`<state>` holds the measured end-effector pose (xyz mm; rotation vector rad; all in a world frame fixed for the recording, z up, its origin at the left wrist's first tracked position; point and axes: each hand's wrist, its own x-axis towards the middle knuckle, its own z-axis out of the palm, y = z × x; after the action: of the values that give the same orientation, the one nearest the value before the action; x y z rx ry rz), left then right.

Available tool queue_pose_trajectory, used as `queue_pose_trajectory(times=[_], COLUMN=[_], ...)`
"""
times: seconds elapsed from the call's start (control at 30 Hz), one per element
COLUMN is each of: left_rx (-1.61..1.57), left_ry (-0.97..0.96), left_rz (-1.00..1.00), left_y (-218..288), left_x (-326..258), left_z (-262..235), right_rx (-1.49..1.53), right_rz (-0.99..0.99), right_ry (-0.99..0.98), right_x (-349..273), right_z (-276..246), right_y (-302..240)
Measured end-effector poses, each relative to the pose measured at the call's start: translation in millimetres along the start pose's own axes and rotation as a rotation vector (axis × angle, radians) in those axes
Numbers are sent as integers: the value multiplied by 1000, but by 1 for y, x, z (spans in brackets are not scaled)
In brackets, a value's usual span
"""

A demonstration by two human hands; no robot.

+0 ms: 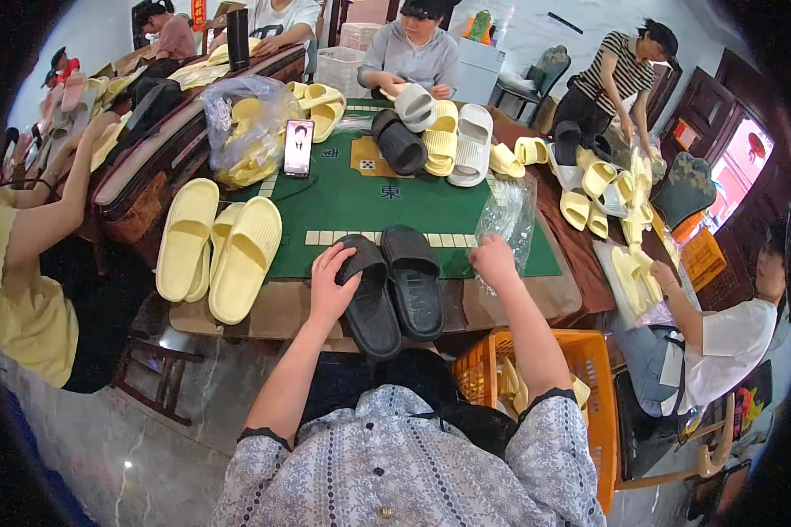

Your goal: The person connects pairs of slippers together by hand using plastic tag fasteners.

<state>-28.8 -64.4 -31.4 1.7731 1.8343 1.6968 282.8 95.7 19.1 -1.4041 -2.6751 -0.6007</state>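
My left hand's (pixel 332 283) fingers are clamped on the left black slipper's (pixel 374 318) strap, seemingly to steady it; the right black slipper (pixel 416 294) stands between my hands, in the way; my right hand's (pixel 494 262) fingers pinch the clear bag (pixel 511 215), probably gathering its end; yellow slippers (pixel 248 263) lie left of my fingers, white tiles (pixel 323 237) beyond.

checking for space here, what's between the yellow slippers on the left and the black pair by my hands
In the head view, your left hand, touching the nearer black slipper; green mat and brown table edge show between it and the yellow slippers.
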Motion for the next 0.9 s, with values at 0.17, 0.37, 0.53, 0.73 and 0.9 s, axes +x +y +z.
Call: queue_pose_trajectory(times=[0.17,0.37,0.53,0.73,0.9], left_rx=[-12,189,-2,-471,-724], left_ry=[12,128,128,111,233], left_rz=[0,261,181,-296,-505], left_y=[0,35,61,51,54], left_x=[0,-1,-24,-48,-39], left_z=[-3,-20,-34,-41,-55], right_rx=[418,900,1201,1183,1036], right_rz=[19,-30,-91,-113,-202], right_ry=[219,469,335,303,301], right_x=[-9,-16,-29,-45,-54], right_z=[-36,-91,-107,-111,-105], right_y=[-28,-104,-171,-198,-176])
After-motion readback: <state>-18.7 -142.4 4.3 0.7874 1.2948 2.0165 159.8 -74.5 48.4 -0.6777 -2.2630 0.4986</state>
